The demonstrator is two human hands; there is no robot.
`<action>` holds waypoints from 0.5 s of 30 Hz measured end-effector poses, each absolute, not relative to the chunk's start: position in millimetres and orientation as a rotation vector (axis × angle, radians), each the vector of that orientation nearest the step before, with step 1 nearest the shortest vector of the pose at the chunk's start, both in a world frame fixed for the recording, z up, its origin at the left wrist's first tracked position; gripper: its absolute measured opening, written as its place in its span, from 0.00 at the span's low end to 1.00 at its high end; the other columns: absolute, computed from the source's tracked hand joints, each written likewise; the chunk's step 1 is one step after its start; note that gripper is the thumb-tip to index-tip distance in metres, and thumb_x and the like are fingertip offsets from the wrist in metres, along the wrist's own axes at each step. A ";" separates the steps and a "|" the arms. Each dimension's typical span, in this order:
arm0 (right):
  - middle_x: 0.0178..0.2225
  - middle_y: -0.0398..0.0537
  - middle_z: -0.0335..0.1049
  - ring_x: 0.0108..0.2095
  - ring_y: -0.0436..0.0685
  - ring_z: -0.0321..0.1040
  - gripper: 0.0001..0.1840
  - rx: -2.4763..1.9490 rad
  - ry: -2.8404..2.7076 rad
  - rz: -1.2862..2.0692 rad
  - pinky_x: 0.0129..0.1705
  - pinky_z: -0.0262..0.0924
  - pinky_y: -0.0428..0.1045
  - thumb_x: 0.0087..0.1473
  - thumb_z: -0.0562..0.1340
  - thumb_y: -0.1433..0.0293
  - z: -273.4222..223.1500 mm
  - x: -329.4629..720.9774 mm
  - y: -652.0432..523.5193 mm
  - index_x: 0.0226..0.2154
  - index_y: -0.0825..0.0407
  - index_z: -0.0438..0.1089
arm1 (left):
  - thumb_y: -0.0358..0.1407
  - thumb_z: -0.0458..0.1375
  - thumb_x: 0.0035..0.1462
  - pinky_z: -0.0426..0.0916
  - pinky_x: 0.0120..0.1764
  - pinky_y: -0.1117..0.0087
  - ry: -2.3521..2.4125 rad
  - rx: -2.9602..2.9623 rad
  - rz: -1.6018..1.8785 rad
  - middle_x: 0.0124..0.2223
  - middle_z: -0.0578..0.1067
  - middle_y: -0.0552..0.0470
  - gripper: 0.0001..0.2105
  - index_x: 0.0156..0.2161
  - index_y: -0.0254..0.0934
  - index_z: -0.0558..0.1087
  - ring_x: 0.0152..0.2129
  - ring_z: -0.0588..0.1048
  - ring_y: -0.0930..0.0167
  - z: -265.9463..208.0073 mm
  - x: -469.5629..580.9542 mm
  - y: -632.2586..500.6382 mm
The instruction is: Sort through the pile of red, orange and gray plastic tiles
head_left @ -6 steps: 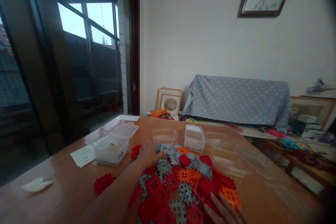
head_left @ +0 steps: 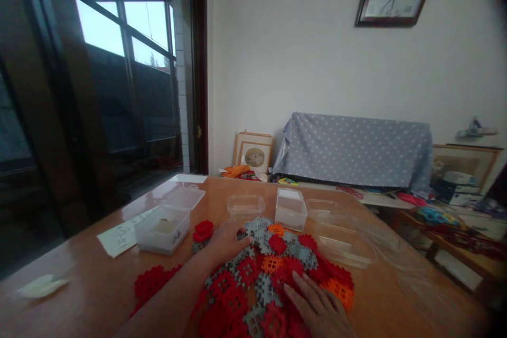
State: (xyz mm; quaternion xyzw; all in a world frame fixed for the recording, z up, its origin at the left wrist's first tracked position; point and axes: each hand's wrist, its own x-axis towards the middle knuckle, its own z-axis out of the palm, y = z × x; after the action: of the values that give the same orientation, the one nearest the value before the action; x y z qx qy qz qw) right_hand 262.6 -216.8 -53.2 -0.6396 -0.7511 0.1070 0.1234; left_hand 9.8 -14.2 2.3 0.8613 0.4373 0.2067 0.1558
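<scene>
Red, grey and orange toothed plastic pieces with lattice cut-outs lie in a loose pile [head_left: 229, 290] on the table. At its far left side is my left hand [head_left: 227, 243], thumb stretched out over the grey pieces and fingertips bent down among them. My right hand [head_left: 319, 306] rests palm down on the near right part of the pile, its fingers extended across red pieces. A small red and grey group [head_left: 203, 232] sits just left of my left hand. More red pieces [head_left: 152, 282] lie beside my left forearm, which hides part of them.
A lidded clear box [head_left: 163, 229] stands at the left on a paper slip [head_left: 119, 237]. Behind the pile are a shallow clear tray [head_left: 245, 206] and a white box [head_left: 291, 211]. Clear containers [head_left: 344, 251] line the right. A pale, petal-like object [head_left: 41, 286] lies far left.
My right hand has moved left and farther onto the pile. My left hand's fingers have bent down among the grey pieces. The view has shifted slightly.
</scene>
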 end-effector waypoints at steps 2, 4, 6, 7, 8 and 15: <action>0.69 0.45 0.50 0.66 0.76 0.52 0.43 -1.835 -2.198 0.232 0.61 0.55 0.72 0.51 0.65 0.46 -41.5 250.7 -205.7 0.66 0.32 0.54 | 0.49 0.56 0.58 0.67 0.38 0.69 1.167 2.468 0.541 0.37 0.80 0.51 0.16 0.37 0.39 0.78 0.36 0.76 0.66 10.3 4.9 -27.1; 0.68 0.47 0.54 0.65 0.75 0.55 0.42 -1.817 -2.176 0.165 0.61 0.55 0.69 0.52 0.66 0.51 -32.2 237.0 -197.0 0.66 0.36 0.56 | 0.48 0.56 0.58 0.66 0.38 0.70 1.076 2.458 0.509 0.36 0.80 0.52 0.15 0.35 0.39 0.78 0.34 0.76 0.67 20.0 -3.6 -41.7; 0.66 0.48 0.59 0.63 0.72 0.58 0.38 -1.783 -2.138 0.127 0.61 0.55 0.66 0.54 0.65 0.55 -25.2 224.5 -188.0 0.65 0.39 0.59 | 0.47 0.56 0.59 0.67 0.39 0.69 1.054 2.436 0.519 0.36 0.80 0.52 0.14 0.36 0.40 0.78 0.35 0.76 0.67 28.4 -17.1 -56.9; 0.65 0.49 0.61 0.62 0.70 0.60 0.35 -1.758 -2.117 0.114 0.60 0.56 0.65 0.56 0.63 0.56 -22.3 219.8 -182.4 0.65 0.41 0.60 | 0.47 0.55 0.60 0.67 0.41 0.68 1.091 2.427 0.544 0.38 0.80 0.51 0.14 0.38 0.41 0.78 0.37 0.76 0.66 30.9 -26.3 -64.7; 0.64 0.50 0.63 0.61 0.69 0.61 0.33 -1.731 -2.094 0.100 0.60 0.56 0.63 0.57 0.62 0.56 -19.5 216.6 -175.7 0.64 0.42 0.61 | 0.48 0.55 0.60 0.68 0.42 0.66 1.164 2.421 0.581 0.39 0.80 0.50 0.15 0.39 0.41 0.78 0.38 0.76 0.65 31.7 -37.3 -72.5; 0.57 0.55 0.70 0.58 0.69 0.64 0.28 -1.737 -1.927 0.122 0.58 0.55 0.60 0.61 0.57 0.51 -2.5 228.3 -98.2 0.58 0.47 0.68 | 0.65 0.59 0.46 0.42 0.64 0.37 1.972 2.197 0.483 0.70 0.56 0.37 0.50 0.69 0.38 0.57 0.68 0.49 0.44 -1.3 -131.0 -125.4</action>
State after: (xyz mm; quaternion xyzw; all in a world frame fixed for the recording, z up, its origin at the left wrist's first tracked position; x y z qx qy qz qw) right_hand 228.3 -98.2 -2.5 -0.6442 -0.7147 0.0454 0.2687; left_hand -131.0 -125.4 -1.3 0.7322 0.6575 0.1610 0.0749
